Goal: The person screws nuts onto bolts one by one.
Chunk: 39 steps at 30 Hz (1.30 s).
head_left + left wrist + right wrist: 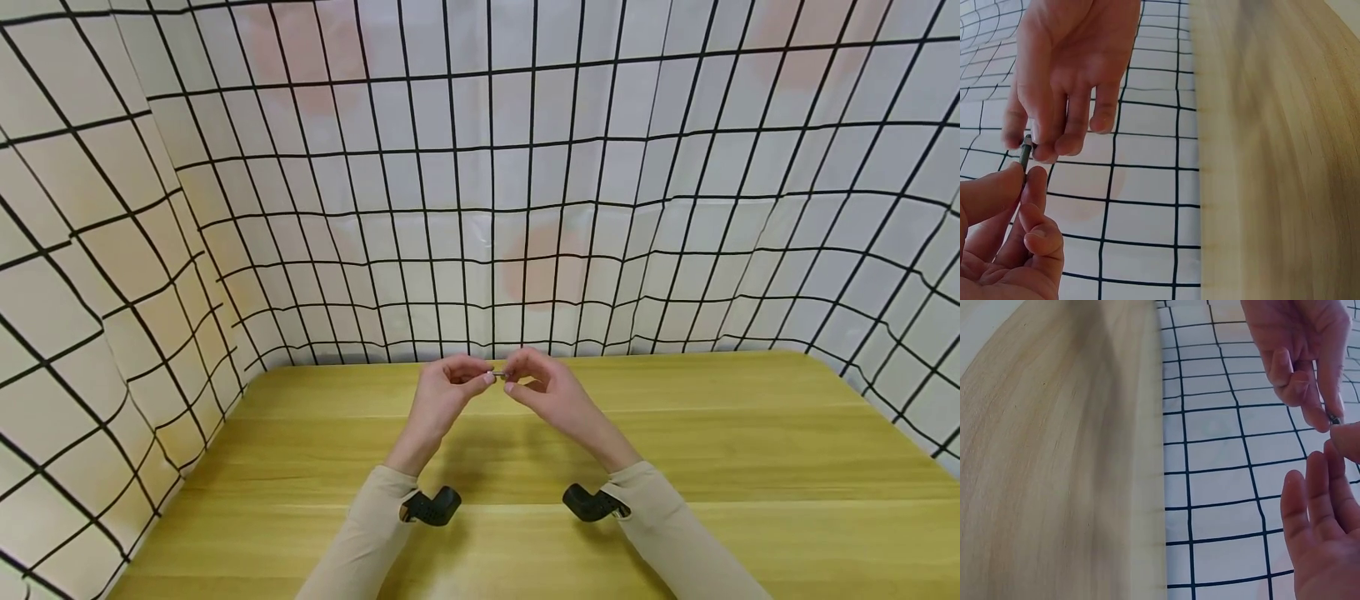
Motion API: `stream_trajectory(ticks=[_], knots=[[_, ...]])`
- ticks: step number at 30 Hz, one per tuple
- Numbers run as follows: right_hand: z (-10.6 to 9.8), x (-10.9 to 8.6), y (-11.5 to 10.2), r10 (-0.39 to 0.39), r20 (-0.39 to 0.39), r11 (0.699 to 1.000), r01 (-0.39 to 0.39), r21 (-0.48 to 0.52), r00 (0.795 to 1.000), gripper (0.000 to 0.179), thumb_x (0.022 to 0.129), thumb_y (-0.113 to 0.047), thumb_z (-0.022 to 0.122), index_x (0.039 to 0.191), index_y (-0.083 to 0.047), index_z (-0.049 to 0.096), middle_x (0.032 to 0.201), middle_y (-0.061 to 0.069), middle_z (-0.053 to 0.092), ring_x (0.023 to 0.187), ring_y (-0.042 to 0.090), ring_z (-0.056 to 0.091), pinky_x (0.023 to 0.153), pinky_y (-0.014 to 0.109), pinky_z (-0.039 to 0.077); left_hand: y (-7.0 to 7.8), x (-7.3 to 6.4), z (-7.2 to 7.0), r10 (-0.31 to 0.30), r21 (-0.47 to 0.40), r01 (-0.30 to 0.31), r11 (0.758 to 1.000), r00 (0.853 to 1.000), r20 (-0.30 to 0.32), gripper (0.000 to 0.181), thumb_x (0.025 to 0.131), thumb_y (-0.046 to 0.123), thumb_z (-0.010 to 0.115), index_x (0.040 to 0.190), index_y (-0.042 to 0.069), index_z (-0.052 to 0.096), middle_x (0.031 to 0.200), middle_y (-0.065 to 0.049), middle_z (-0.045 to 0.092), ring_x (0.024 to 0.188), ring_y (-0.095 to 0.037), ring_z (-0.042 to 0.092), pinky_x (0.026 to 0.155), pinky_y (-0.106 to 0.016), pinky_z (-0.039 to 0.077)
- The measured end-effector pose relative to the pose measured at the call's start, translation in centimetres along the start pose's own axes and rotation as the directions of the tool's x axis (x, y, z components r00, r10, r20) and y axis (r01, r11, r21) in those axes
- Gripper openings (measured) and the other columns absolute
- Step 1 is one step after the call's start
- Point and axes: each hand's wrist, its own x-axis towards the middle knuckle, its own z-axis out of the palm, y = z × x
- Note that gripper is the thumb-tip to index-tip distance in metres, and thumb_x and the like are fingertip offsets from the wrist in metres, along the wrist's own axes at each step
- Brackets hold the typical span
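Observation:
A short, thin metal rod (498, 374), resembling a small screw, spans the gap between the two hands above the far part of the table. My left hand (441, 402) pinches one end between thumb and index finger. At the other end, my right hand (561, 398) has its thumb and fingertips closed on the rod. In the left wrist view the rod (1025, 153) looks dark grey with a paler tip. The right wrist view shows just a sliver of it, since the fingertips cover the rest. The remaining fingers of both hands are loosely bent.
Below the hands is a wooden table (300, 500) with a yellowish grain. A white sheet with black grid lines (450, 183) surrounds it at the back and sides. Dark wrist-worn devices (435, 507) stick out from both beige sleeves (367, 533).

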Motion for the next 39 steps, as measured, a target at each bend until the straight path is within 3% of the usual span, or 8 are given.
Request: stream_trajectory(ticks=[5,9,18,26,34,39], knots=[[-0.03,0.00,-0.04,0.013,-0.020,1.000,-0.013,0.002,1.000,0.011,0.097,-0.007,0.063,0.108,-0.007,0.062,0.109,0.015,0.063,0.103,0.027,0.061,0.085,0.041,0.052,0.04,-0.05,0.08,0.014,-0.003,-0.014,1.000,1.000,0.007,0.017,0.089,0.008,0.073,0.102,-0.002,0.073,0.091,-0.008,0.071,0.085,-0.018,0.066,0.080,-0.034,0.053],[-0.12,-0.07,-0.20,0.050,-0.043,0.999,-0.051,-0.014,0.998,0.012,0.097,-0.015,0.065,0.109,-0.013,0.064,0.109,0.010,0.066,0.103,0.023,0.063,0.088,0.043,0.051,0.05,0.02,0.11,0.009,-0.013,-0.009,1.000,1.000,0.006,0.015,0.090,0.008,0.073,0.102,-0.001,0.073,0.091,-0.007,0.071,0.085,-0.018,0.066,0.081,-0.035,0.053],[-0.23,-0.21,-0.35,0.096,-0.048,0.995,-0.096,0.012,0.994,0.020,0.096,-0.022,0.067,0.113,-0.011,0.066,0.101,0.009,0.069,0.090,0.024,0.065,0.079,0.037,0.053,-0.01,0.20,0.08,-0.012,-0.002,0.012,1.000,1.000,0.000,0.014,0.089,0.009,0.074,0.101,0.002,0.075,0.090,-0.005,0.072,0.085,-0.017,0.067,0.079,-0.034,0.053],[-0.22,-0.10,-0.09,0.109,-0.059,0.994,-0.110,-0.003,0.992,0.024,0.099,-0.027,0.062,0.104,-0.005,0.070,0.093,0.005,0.071,0.089,0.026,0.065,0.078,0.046,0.053,-0.13,0.14,0.08,-0.008,0.004,0.008,1.000,1.000,0.016,0.011,0.089,0.009,0.074,0.099,0.004,0.075,0.089,-0.005,0.071,0.087,-0.025,0.066,0.079,-0.034,0.052],[-0.07,0.07,0.10,0.111,-0.075,0.994,-0.111,-0.005,0.991,0.026,0.100,-0.028,0.061,0.094,-0.006,0.073,0.082,0.005,0.070,0.079,0.024,0.066,0.073,0.039,0.054,-0.13,0.08,0.21,-0.009,0.000,0.009,1.000,1.000,0.025,0.014,0.089,0.009,0.074,0.101,0.002,0.074,0.088,-0.004,0.072,0.084,-0.019,0.067,0.077,-0.032,0.052],[0.06,0.11,-0.33,0.125,-0.078,0.992,-0.124,0.013,0.989,0.028,0.101,-0.029,0.059,0.087,-0.008,0.073,0.080,0.007,0.070,0.077,0.025,0.066,0.072,0.040,0.054,-0.12,0.06,0.21,-0.008,-0.007,0.008,1.000,1.000,0.025,0.014,0.089,0.009,0.073,0.101,0.001,0.074,0.089,-0.005,0.072,0.086,-0.025,0.067,0.078,-0.032,0.051]])
